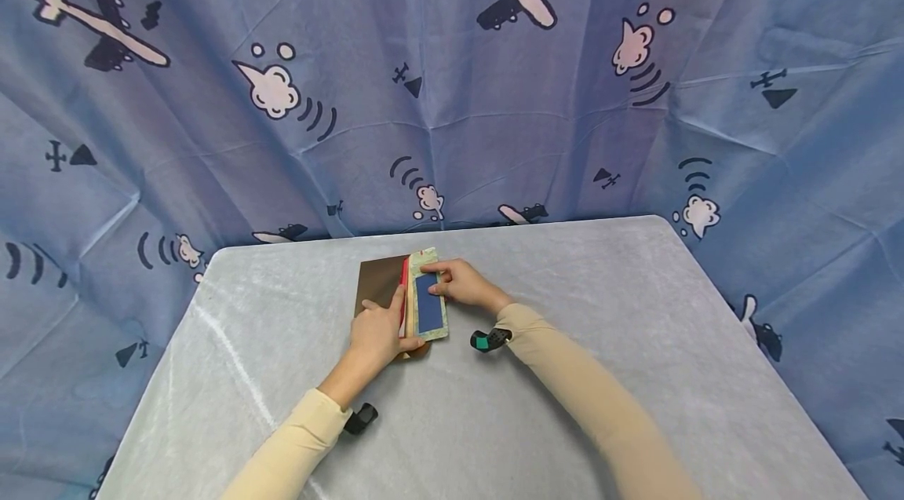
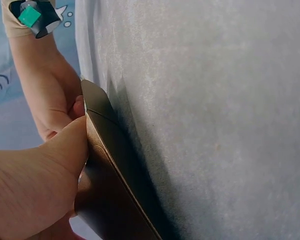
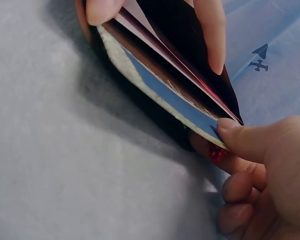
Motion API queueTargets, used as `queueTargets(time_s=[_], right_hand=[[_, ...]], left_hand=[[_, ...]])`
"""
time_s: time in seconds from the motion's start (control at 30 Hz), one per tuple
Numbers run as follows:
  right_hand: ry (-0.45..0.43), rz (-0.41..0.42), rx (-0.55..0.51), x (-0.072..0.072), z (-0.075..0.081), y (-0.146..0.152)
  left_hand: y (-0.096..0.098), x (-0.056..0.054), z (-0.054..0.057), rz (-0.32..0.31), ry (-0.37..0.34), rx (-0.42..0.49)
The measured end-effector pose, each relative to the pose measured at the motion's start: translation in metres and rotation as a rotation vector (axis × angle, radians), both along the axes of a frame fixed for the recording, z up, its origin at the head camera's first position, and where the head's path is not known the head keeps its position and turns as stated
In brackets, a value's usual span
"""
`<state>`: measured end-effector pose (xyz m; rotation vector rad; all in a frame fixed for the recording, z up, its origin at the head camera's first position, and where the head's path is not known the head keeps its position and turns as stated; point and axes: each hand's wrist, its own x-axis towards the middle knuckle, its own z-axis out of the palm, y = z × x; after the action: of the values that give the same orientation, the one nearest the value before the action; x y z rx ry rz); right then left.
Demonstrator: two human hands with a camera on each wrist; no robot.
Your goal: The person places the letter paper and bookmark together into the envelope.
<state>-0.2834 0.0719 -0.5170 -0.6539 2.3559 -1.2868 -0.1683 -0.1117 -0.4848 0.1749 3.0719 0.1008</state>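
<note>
Sleeved hands grip a brown folder, its blue panel perhaps labelled.

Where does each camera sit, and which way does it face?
Head: on the head, facing forward and down at the table; left hand, right hand and both sleeves show.
Left wrist: worn there, facing the folder; both hands show.
Right wrist: worn there, facing the card; both hands show.
Wrist views share the folder and both hands.

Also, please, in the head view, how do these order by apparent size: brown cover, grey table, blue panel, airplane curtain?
1. Airplane curtain
2. Grey table
3. Brown cover, partly behind the left hand
4. Blue panel
</note>
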Motion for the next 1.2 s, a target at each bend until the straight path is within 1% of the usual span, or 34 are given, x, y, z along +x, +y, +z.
queueTargets(time_s=[0.13, 0.4, 0.53, 0.77, 0.97, 1.2], right_hand=[[0.012, -0.014, 0.016, 0.001, -0.002, -0.002], [0.03, -0.037, 0.0, 0.004, -0.003, -0.006], [0.047, -0.055, 0.011, 0.005, -0.003, -0.009], [0.093, -0.053, 0.039, 0.007, -0.003, -0.013], [0.09, -0.042, 0.044, 0.01, -0.002, -0.017], [0.119, -0.064, 0.071, 0.012, 0.001, -0.021]], left_hand=[[0.0, 0.0, 0.0, -0.002, -0.008, 0.0], [0.001, 0.0, 0.001, 0.001, -0.013, -0.018], [0.0, -0.001, 0.0, 0.0, -0.01, -0.022], [0.0, -0.001, 0.0, 0.005, -0.012, -0.015], [0.001, -0.001, 0.001, 0.003, -0.018, -0.013], [0.001, -0.002, 0.002, 0.002, -0.02, -0.005]])
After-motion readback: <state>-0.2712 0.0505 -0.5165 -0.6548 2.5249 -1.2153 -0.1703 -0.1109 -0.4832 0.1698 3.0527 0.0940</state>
